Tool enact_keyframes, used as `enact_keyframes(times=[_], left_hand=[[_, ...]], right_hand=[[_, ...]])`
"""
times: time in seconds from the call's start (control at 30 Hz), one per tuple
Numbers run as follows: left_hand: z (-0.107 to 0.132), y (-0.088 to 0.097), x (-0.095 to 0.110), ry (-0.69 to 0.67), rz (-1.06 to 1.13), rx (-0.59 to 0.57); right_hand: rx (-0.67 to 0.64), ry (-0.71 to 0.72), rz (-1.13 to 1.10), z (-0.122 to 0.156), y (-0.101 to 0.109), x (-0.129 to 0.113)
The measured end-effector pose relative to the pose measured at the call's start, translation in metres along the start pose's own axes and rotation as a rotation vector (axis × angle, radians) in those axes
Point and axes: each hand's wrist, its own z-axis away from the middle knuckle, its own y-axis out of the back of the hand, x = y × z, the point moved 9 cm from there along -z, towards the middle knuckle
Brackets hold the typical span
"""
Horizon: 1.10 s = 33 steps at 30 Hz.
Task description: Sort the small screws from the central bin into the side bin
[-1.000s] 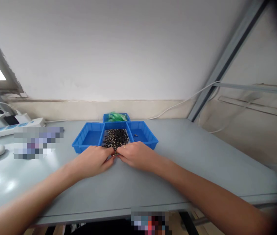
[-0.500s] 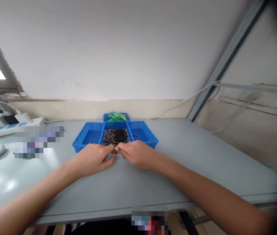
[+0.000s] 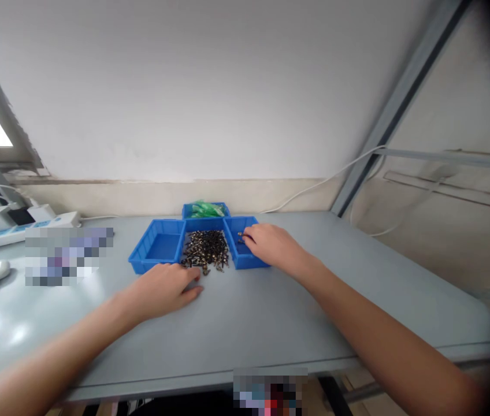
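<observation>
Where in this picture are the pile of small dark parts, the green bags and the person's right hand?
pile of small dark parts (image 3: 205,248): head view, middle of the heap.
green bags (image 3: 205,209): head view, top of the bundle.
right hand (image 3: 271,245): head view, back of the hand.

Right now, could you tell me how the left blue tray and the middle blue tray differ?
The left blue tray shows a bare blue floor, while the middle blue tray is heaped with small dark metal parts. No hand is at the left tray; the left hand rests on the table just before the middle one. Both are blue plastic, set side by side.
</observation>
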Motion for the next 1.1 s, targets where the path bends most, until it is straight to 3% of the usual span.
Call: enact_keyframes(times=[0.17,0.33,0.47,0.53,0.73,1.1], left_hand=[[0.001,0.0,-0.002,0.032,-0.026,-0.002],[0.003,-0.001,-0.002,0.053,-0.051,-0.011],[0.002,0.0,-0.001,0.051,-0.041,-0.016],[0.002,0.0,-0.001,0.052,-0.043,-0.021],[0.001,0.002,0.002,0.032,-0.062,-0.013],[0.003,-0.001,-0.006,0.091,-0.19,0.018]], right_hand=[[0.112,0.058,-0.108,0.0,0.011,-0.008],[0.294,0.307,-0.35,0.018,0.035,-0.051],[0.096,0.528,-0.348,0.037,0.018,-0.097],[0.029,0.556,-0.313,0.043,0.007,-0.107],[0.001,0.498,-0.289,0.038,-0.01,-0.102],[-0.03,0.449,-0.33,0.036,-0.014,-0.099]])
